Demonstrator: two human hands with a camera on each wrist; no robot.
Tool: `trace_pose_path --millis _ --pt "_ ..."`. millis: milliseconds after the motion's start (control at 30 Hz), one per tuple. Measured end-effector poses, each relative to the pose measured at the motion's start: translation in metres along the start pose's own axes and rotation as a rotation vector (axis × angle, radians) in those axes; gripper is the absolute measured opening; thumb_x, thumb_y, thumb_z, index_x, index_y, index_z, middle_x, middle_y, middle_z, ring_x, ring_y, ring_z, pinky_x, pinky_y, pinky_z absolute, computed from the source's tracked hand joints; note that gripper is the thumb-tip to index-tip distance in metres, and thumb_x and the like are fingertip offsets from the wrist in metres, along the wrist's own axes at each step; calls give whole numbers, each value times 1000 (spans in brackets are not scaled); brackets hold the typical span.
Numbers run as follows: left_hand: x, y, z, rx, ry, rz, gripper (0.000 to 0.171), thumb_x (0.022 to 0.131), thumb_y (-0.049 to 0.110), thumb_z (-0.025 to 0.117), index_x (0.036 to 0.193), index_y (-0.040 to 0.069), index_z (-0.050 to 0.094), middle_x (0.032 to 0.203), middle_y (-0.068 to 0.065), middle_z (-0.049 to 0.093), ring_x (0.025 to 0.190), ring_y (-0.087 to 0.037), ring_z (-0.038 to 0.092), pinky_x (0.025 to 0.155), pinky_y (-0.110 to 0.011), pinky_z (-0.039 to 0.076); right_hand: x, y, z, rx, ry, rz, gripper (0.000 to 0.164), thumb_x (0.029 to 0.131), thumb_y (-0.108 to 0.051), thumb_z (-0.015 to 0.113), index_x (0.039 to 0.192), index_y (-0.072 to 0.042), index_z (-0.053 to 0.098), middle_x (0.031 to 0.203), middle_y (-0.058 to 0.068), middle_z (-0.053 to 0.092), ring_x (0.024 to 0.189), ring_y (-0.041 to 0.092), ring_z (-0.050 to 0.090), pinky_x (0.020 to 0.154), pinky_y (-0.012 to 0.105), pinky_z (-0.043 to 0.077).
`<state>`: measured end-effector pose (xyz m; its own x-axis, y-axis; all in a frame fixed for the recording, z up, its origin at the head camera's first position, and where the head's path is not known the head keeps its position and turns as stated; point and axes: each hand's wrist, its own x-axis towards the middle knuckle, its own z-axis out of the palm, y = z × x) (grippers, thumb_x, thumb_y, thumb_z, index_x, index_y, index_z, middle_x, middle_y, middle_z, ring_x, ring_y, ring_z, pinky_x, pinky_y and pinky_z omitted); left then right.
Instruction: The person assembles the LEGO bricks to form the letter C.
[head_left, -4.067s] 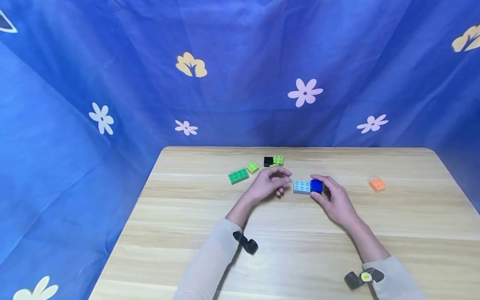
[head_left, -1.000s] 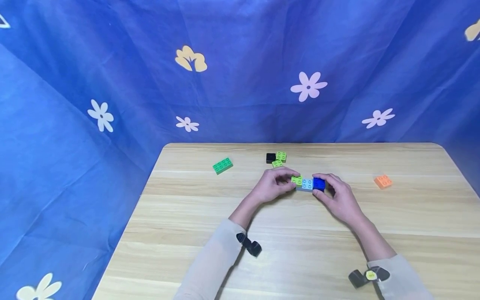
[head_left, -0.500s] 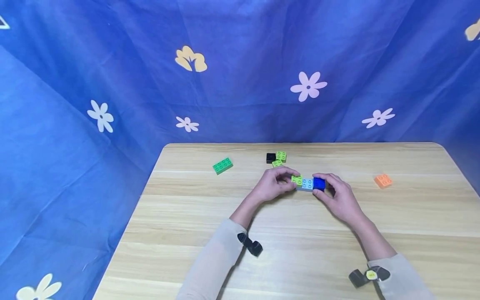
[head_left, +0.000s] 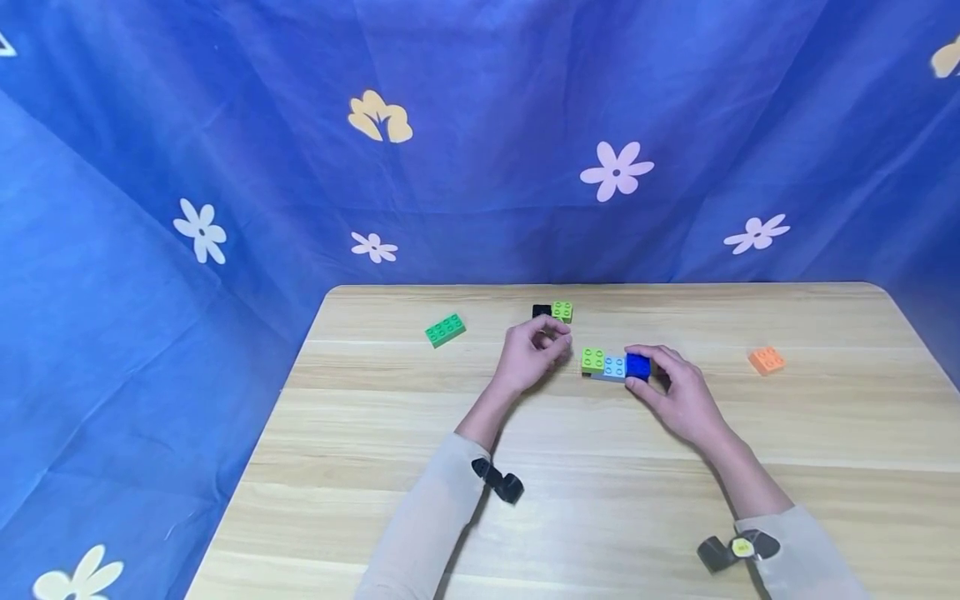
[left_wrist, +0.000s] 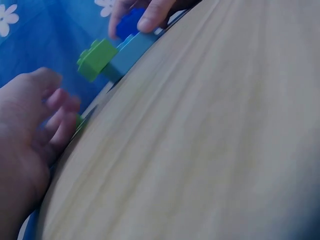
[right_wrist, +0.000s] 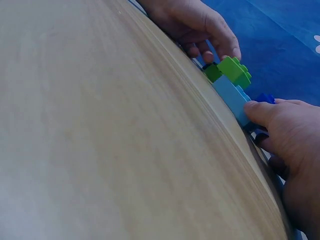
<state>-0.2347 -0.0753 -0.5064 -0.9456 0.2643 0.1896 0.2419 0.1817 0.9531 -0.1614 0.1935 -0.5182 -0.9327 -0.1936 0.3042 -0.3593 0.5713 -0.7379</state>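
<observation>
A small brick stack lies at mid-table: a light blue brick [head_left: 614, 367] carries a lime brick [head_left: 592, 359] on its left end and a dark blue brick [head_left: 638, 365] on its right end. My right hand [head_left: 649, 372] grips the dark blue end, with the thumb on the light blue brick's [right_wrist: 232, 95] side. My left hand [head_left: 543, 337] hangs apart from the stack, to its left, fingers loosely curled and holding nothing. Just past its fingertips a bit of another lime brick [left_wrist: 79, 121] shows. The stack's lime brick [left_wrist: 96, 59] stands free of both hands.
A green two-by-four brick [head_left: 445, 330] lies at the back left. A black brick [head_left: 542, 311] and a lime brick [head_left: 562, 311] sit side by side just behind my left hand. An orange brick [head_left: 766, 360] lies to the right. Blue flowered cloth [head_left: 480, 125] surrounds the wooden table [head_left: 600, 517].
My left hand has let go of the lime brick, left on the light blue brick, and moved back-left toward the loose bricks. The right hand stays on the stack.
</observation>
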Motion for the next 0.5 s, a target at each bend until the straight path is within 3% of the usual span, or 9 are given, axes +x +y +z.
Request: trace_pose_path --millis 100,200,367,500 --pt "3 -3 -5 57 113 10 14 93 4 79 107 4 75 97 -6 74 67 -10 62 58 -21 53 0 1 0 -6 1 1 48 94 -10 82 139 -15 67 126 9 70 109 25 65 90 14 51" --pt "5 -5 -9 76 156 5 20 91 1 80 110 4 75 102 -8 70 71 -8 59 61 -18 50 1 2 1 -7 3 8 47 94 -10 82 139 -15 67 127 9 70 110 25 65 91 19 54" --pt "6 -5 -10 130 139 7 28 88 -3 81 115 2 76 113 -13 66 74 -7 59 65 -17 52 1 2 1 -2 1 13 47 94 -11 82 138 -16 67 126 10 70 111 27 65 93 25 57" --pt "6 -5 -9 148 114 -1 29 89 -3 80 117 1 76 118 -10 66 77 -7 60 68 -17 55 1 2 1 -10 10 -8 47 94 -11 82 138 -16 68 126 11 70 110 27 66 90 18 54"
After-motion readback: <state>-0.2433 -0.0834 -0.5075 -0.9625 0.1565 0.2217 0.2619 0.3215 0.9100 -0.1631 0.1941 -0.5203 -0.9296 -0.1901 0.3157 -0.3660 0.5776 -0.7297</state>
